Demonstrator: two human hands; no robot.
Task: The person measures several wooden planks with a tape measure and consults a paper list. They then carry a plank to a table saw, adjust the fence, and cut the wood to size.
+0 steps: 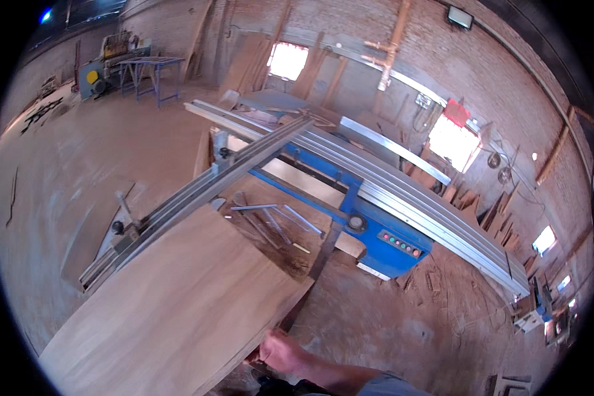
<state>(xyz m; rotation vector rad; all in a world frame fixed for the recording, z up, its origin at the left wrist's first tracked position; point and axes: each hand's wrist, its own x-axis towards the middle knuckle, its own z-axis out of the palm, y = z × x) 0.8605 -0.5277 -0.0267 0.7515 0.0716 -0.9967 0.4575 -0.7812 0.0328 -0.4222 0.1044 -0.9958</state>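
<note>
A broad wooden sheet, pale brown and grained like plywood, fills the lower left. Its far end is close to the blue panel saw and lies by the long metal crosscut fence. My right hand is closed on the sheet's near right edge, with its fingers partly hidden at the board. The forearm comes in from the lower right. My left hand is out of view.
Beyond the fence runs the saw's long silver sliding table. Metal strips and wood scraps lie within the frame. A blue trestle stands far left; offcuts lean along the brick wall at right.
</note>
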